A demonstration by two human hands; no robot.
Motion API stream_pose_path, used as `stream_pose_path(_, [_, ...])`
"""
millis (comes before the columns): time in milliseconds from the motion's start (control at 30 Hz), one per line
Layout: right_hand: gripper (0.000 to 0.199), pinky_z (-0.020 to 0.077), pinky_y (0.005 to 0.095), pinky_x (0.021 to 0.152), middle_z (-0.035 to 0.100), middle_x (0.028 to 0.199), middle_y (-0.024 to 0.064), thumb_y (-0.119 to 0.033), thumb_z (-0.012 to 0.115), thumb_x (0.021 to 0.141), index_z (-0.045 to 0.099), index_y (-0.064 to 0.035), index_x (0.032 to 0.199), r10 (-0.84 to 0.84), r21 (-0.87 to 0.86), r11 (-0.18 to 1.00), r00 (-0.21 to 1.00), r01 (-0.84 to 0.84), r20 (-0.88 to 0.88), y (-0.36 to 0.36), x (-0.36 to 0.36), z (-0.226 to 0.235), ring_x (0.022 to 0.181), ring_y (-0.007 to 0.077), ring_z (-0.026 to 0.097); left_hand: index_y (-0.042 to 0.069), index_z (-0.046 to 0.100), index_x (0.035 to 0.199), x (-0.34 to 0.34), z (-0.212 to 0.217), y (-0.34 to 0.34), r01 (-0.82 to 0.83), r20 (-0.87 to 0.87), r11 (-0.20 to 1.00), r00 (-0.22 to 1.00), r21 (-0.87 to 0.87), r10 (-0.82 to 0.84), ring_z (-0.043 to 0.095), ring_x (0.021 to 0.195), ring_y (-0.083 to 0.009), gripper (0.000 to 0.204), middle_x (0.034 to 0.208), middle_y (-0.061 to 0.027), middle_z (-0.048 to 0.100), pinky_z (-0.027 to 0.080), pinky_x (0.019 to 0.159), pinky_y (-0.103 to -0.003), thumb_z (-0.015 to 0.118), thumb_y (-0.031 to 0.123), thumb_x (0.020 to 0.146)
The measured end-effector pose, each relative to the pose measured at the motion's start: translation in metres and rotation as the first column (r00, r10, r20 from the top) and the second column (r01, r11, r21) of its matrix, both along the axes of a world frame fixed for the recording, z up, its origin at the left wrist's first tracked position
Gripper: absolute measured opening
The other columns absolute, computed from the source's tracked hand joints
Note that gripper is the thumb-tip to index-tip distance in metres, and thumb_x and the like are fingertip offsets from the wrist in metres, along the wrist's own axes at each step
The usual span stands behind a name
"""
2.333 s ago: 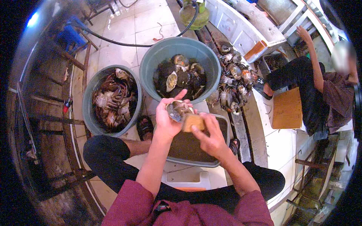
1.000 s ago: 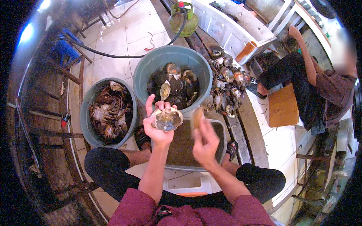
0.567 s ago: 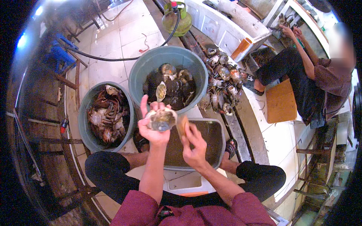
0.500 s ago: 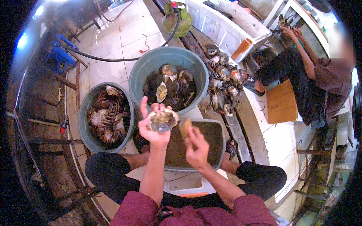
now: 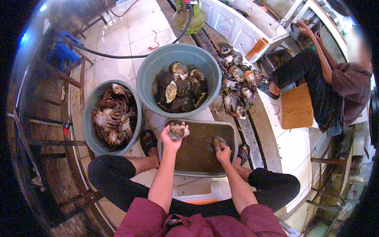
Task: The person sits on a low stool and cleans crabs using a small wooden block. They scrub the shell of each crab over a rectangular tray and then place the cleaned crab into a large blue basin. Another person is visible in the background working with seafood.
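My left hand (image 5: pixel 169 141) holds a crab shell (image 5: pixel 178 132), cupped in the palm with its pale inside turned up, over the left part of a grey basin (image 5: pixel 170 170) of murky brown water. Closed round a small tan brush (image 5: pixel 218 143), my right hand (image 5: pixel 224 153) is low at the right side of the basin, and the brush end meets the water; motion blurs its outline. Beyond the basin stands a large round tub (image 5: pixel 141 81) with dark crab shells (image 5: pixel 183 89) in it, one lying pale side up.
A smaller tub (image 5: pixel 87 130) of crab pieces stands at left. More crabs (image 5: pixel 237 85) are heaped right of the large tub. A foam box (image 5: pixel 233 27), a green gas cylinder (image 5: pixel 191 17) and a black hose (image 5: pixel 114 55) lie beyond. A seated person (image 5: pixel 312 75) handles a crab at right.
Both hands have come down and apart: the left with the shell over the basin, the right with the brush from beside the shell to the water at the right. The view has shifted slightly.
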State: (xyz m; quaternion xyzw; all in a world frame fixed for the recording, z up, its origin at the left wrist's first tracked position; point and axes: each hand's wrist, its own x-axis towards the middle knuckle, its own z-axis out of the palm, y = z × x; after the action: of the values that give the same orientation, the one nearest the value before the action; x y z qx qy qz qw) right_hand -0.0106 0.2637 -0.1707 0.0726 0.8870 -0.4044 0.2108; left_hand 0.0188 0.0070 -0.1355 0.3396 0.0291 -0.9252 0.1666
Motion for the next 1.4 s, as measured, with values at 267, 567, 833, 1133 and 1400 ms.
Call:
stream_pose_path(267, [0.038, 0.0495, 0.0284, 0.077, 0.066, 0.103, 0.0037, -0.003, 0.057, 0.089, 0.06, -0.0068, 0.126, 0.34, -0.668, 0.733, 0.921, -0.132, 0.191, -0.06, 0.023, 0.0, 0.085, 0.0137, 0.061, 0.008, 0.06, 0.101, 0.047, -0.127, 0.007, 0.381, 0.284, 0.91, 0.902, -0.166, -0.326, 0.063, 0.096, -0.0292, 0.039, 0.103, -0.0123, 0.065, 0.049, 0.088, -0.045, 0.049, 0.045, 0.094])
stream_pose_path(567, [0.04, 0.0476, 0.0245, 0.065, 0.067, 0.088, 0.0043, -0.003, 0.062, 0.086, 0.058, -0.001, 0.125, 0.089, -0.376, 0.926, 0.985, -0.027, 0.149, -0.014, -0.003, 0.003, 0.074, 0.0091, 0.058, 0.011, 0.061, 0.09, 0.018, -0.069, 0.017, 0.58, 0.271, 0.793, 0.806, -0.185, -0.526, 0.063, 0.075, -0.0242, 0.034, 0.082, -0.0067, 0.065, 0.053, 0.07, -0.043, 0.059, 0.045, 0.088])
stream_pose_path(833, [0.04, 0.0464, 0.0243, 0.061, 0.068, 0.09, 0.0077, -0.005, 0.062, 0.085, 0.058, 0.0007, 0.125, 0.107, -0.379, 0.925, 0.973, -0.021, 0.206, -0.008, 0.001, -0.009, 0.07, 0.0094, 0.058, 0.007, 0.06, 0.098, 0.027, -0.03, 0.002, 0.472, -0.41, 0.839, 0.845, 0.27, -0.344, 0.053, 0.063, -0.0165, 0.033, 0.077, -0.006, 0.054, 0.049, 0.052, -0.025, 0.059, 0.037, 0.085])
stream_pose_path(1133, [0.039, 0.0486, 0.0273, 0.064, 0.068, 0.092, 0.0091, -0.005, 0.061, 0.085, 0.059, 0.0005, 0.124, 0.178, -0.334, 0.932, 0.98, -0.14, 0.086, -0.012, 0.004, -0.01, 0.072, 0.0112, 0.06, 0.002, 0.056, 0.118, 0.056, -0.017, 0.031, 0.542, -0.608, 0.768, 0.75, 0.341, -0.259, 0.049, 0.071, -0.0194, 0.047, 0.094, -0.0134, 0.047, 0.049, 0.054, -0.026, 0.057, 0.035, 0.084])
stream_pose_path(1400, [0.038, 0.049, 0.0272, 0.062, 0.068, 0.089, 0.009, -0.004, 0.062, 0.086, 0.06, -0.0017, 0.124, 0.094, -0.358, 0.934, 0.971, -0.009, 0.219, -0.012, 0.001, -0.013, 0.073, 0.0113, 0.06, 0.012, 0.061, 0.098, -0.007, 0.065, 0.007, 0.387, -0.212, 0.921, 0.897, -0.047, -0.387, 0.054, 0.07, -0.0237, 0.036, 0.083, -0.0101, 0.058, 0.048, 0.06, -0.035, 0.057, 0.046, 0.085])
